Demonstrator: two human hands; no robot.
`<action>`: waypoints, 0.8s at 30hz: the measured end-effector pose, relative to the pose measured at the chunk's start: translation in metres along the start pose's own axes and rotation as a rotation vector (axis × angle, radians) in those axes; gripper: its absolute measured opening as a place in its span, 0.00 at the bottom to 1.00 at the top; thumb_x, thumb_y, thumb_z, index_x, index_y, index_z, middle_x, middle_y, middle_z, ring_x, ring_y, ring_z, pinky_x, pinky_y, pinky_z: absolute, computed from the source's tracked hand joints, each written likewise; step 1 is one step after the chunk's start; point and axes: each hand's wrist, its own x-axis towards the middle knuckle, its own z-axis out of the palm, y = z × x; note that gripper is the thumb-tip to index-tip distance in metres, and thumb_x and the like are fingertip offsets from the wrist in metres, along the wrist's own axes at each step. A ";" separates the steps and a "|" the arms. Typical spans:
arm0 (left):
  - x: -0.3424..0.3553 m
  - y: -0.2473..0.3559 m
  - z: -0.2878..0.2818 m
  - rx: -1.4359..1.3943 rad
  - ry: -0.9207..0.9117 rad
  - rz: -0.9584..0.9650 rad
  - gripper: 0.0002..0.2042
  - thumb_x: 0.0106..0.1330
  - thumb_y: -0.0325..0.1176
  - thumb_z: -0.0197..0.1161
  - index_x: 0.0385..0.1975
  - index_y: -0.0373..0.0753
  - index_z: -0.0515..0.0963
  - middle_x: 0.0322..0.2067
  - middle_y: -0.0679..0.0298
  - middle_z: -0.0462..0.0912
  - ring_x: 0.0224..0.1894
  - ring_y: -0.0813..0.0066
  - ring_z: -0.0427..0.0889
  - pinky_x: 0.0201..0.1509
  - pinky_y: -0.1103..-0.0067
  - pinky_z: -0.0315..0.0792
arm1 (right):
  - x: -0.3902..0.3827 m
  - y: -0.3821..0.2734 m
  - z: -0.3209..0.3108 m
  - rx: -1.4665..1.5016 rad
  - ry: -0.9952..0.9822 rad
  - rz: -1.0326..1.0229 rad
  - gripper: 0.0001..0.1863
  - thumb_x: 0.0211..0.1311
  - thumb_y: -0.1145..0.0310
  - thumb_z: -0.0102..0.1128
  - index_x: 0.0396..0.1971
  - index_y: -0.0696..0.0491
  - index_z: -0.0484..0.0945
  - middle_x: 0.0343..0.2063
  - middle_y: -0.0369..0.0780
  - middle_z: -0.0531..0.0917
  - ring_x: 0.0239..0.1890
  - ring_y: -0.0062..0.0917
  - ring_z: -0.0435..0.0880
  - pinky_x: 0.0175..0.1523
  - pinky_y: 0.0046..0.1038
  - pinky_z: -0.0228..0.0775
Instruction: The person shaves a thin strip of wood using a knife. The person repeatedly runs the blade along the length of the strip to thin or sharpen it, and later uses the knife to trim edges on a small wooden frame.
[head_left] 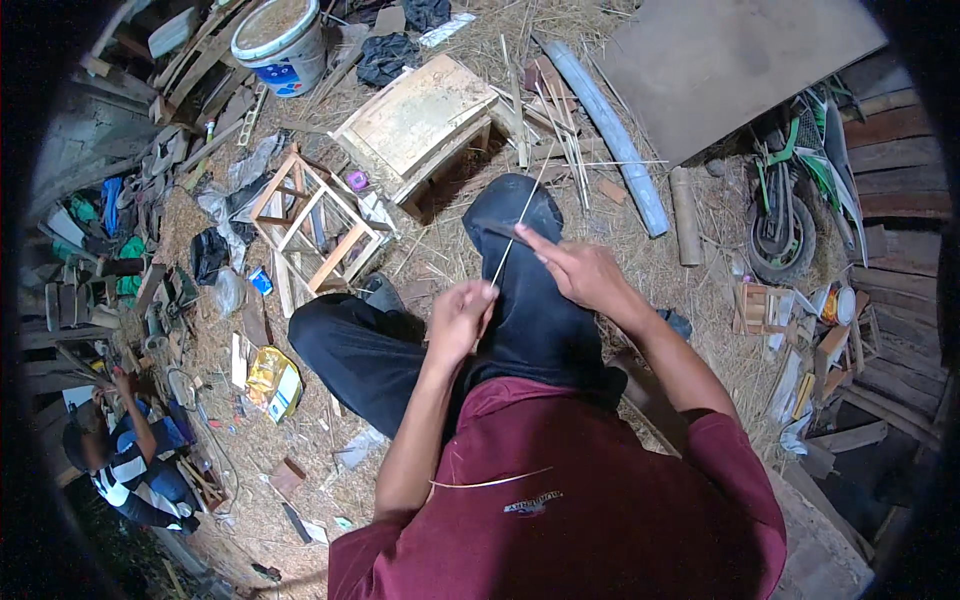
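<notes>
My left hand (462, 318) is closed, pinching the lower end of a thin pale bamboo strip (524, 212) in front of my body. The strip slants up and away over my dark-trousered right knee. My right hand (578, 268) grips a knife whose dark blade (500, 231) points left and lies across the strip, above the knee. Its handle is hidden in the palm, and the index finger stretches along toward the blade. Another thin pale shaving (490, 483) rests on the front of my maroon shirt.
Ahead stands a low wooden bench (420, 115), with a small wooden frame (318, 225) left of it. Long sticks (567, 130) and a grey-blue pole (610, 135) lie at the front right. Farther right is a small bike wheel (782, 235). Another person (130, 450) sits at the far left.
</notes>
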 end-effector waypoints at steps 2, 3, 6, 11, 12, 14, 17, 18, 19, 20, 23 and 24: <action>0.036 0.004 0.013 0.036 0.029 0.064 0.07 0.68 0.31 0.58 0.29 0.35 0.76 0.16 0.73 0.70 0.17 0.86 0.64 0.21 0.85 0.56 | 0.003 -0.005 0.000 0.017 -0.039 -0.086 0.30 0.68 0.64 0.51 0.68 0.29 0.60 0.18 0.47 0.79 0.22 0.45 0.81 0.28 0.45 0.74; 0.057 0.001 0.017 0.122 0.082 0.178 0.06 0.68 0.29 0.57 0.30 0.34 0.77 0.17 0.72 0.72 0.18 0.87 0.66 0.22 0.84 0.58 | 0.007 -0.005 0.004 0.017 -0.047 -0.050 0.30 0.67 0.64 0.51 0.68 0.29 0.60 0.18 0.46 0.79 0.22 0.44 0.81 0.28 0.44 0.74; 0.069 -0.003 0.023 0.224 0.103 0.293 0.06 0.67 0.27 0.57 0.30 0.32 0.77 0.17 0.70 0.74 0.20 0.87 0.68 0.24 0.83 0.61 | 0.005 -0.003 0.002 0.021 -0.046 0.018 0.30 0.67 0.63 0.52 0.68 0.28 0.61 0.18 0.46 0.78 0.22 0.44 0.81 0.28 0.44 0.74; 0.052 -0.009 0.030 0.158 0.095 0.273 0.05 0.67 0.24 0.56 0.29 0.32 0.76 0.19 0.72 0.74 0.22 0.87 0.68 0.25 0.83 0.61 | -0.007 -0.003 0.006 -0.059 -0.052 0.094 0.31 0.66 0.63 0.52 0.68 0.26 0.60 0.19 0.47 0.77 0.21 0.46 0.80 0.28 0.45 0.74; 0.049 -0.011 0.029 0.158 0.096 0.269 0.05 0.67 0.24 0.56 0.29 0.32 0.76 0.19 0.72 0.74 0.22 0.87 0.68 0.25 0.83 0.61 | -0.007 -0.008 0.004 -0.089 -0.059 0.087 0.32 0.66 0.63 0.52 0.68 0.25 0.59 0.19 0.47 0.77 0.21 0.46 0.80 0.28 0.46 0.74; 0.044 -0.012 0.023 0.107 0.089 0.203 0.04 0.69 0.26 0.56 0.32 0.35 0.76 0.20 0.75 0.73 0.22 0.90 0.66 0.25 0.86 0.57 | -0.005 -0.012 0.006 -0.116 -0.071 0.078 0.32 0.66 0.64 0.52 0.69 0.25 0.58 0.19 0.48 0.77 0.21 0.47 0.80 0.28 0.47 0.74; 0.030 -0.019 0.013 0.170 0.057 0.119 0.04 0.69 0.27 0.56 0.33 0.35 0.76 0.20 0.74 0.73 0.23 0.90 0.67 0.25 0.86 0.58 | -0.005 -0.008 0.011 -0.127 -0.046 0.104 0.34 0.65 0.64 0.52 0.69 0.25 0.56 0.19 0.49 0.78 0.21 0.46 0.81 0.27 0.48 0.74; 0.021 -0.023 0.010 0.171 0.058 0.117 0.04 0.69 0.27 0.56 0.33 0.35 0.76 0.20 0.74 0.73 0.23 0.90 0.67 0.25 0.86 0.58 | -0.003 -0.003 0.011 -0.132 -0.026 0.136 0.34 0.65 0.64 0.52 0.70 0.25 0.55 0.19 0.50 0.78 0.21 0.47 0.81 0.27 0.48 0.74; 0.009 -0.030 0.006 0.153 0.064 0.130 0.04 0.69 0.27 0.56 0.32 0.35 0.76 0.20 0.74 0.72 0.22 0.90 0.66 0.25 0.86 0.57 | 0.001 0.000 0.011 -0.133 -0.004 0.165 0.35 0.66 0.64 0.52 0.70 0.26 0.54 0.20 0.51 0.79 0.21 0.47 0.81 0.28 0.48 0.74; -0.004 -0.037 0.002 0.135 0.071 0.144 0.05 0.70 0.27 0.56 0.32 0.35 0.76 0.19 0.75 0.72 0.21 0.90 0.65 0.24 0.86 0.57 | 0.004 0.003 0.007 -0.123 -0.035 0.198 0.33 0.67 0.63 0.50 0.70 0.27 0.54 0.19 0.52 0.79 0.22 0.48 0.81 0.28 0.49 0.74; -0.034 -0.040 -0.011 0.092 0.069 0.107 0.05 0.70 0.27 0.56 0.32 0.35 0.77 0.19 0.75 0.71 0.21 0.90 0.65 0.23 0.86 0.56 | 0.003 0.012 0.006 -0.048 0.036 0.184 0.32 0.69 0.63 0.49 0.70 0.28 0.54 0.18 0.52 0.78 0.21 0.49 0.81 0.28 0.48 0.73; -0.040 -0.037 -0.014 0.057 0.071 0.057 0.05 0.70 0.28 0.56 0.32 0.36 0.77 0.19 0.75 0.71 0.21 0.90 0.65 0.23 0.86 0.56 | 0.003 0.010 0.005 -0.058 0.049 0.173 0.32 0.69 0.63 0.49 0.70 0.29 0.54 0.17 0.51 0.78 0.21 0.49 0.81 0.27 0.47 0.73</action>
